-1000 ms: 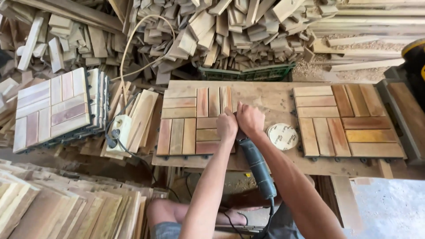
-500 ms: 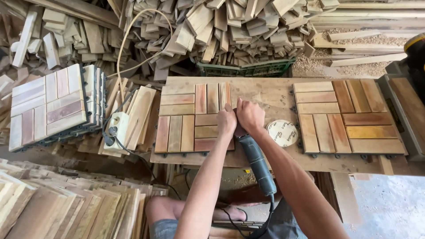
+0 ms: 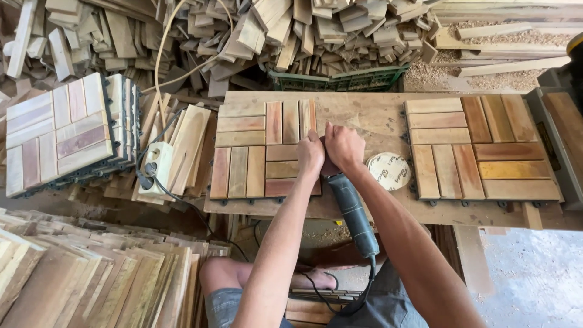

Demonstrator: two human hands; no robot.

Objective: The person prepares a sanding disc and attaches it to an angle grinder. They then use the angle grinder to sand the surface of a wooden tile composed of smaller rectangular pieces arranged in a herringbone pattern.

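Grinder beside round white disc

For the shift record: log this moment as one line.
left hand: on power tool head | right hand: gripping power tool | tool on: wooden tile | bench: second tile, round disc

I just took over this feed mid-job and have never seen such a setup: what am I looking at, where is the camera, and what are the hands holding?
There is one view, from a camera on the person's head, looking down. No machine: two bare hands. The left hand and right hand together grip the front of a dark grey corded power tool, pressed on a square tile of wooden slats. This lies on a worn wooden workbench, with a round pale sanding disc and a second slatted wooden tile. Loose wood offcuts are heaped behind.
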